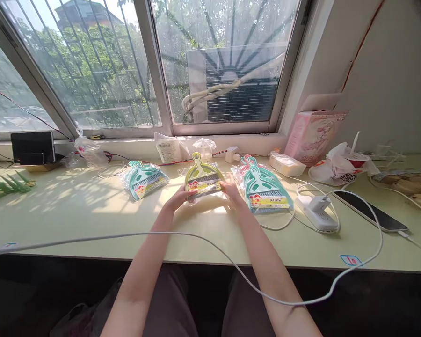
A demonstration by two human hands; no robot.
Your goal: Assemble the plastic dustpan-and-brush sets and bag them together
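Observation:
Between my two hands is a yellow-green dustpan and brush set (pixel 204 174) in clear wrapping, tipped up with its handle pointing away from me. My left hand (pixel 177 198) grips its lower left edge, fingers closed. On the opposite edge, my right hand (pixel 230 192) has its fingers closed on the same set. To the right lie teal wrapped dustpan sets (pixel 266 191), with a pink-red handle (pixel 246 161) showing behind them. Another green wrapped set (pixel 144 180) rests on the table to the left.
A white cable (pixel 196 235) hangs across in front of my forearms. A power strip (pixel 317 214) and a phone (pixel 370 210) lie at right. Behind stand a pink box (pixel 314 135) and a bagged cup (pixel 347 161). At far left are a black tablet (pixel 33 146) and green plant pieces (pixel 7 186).

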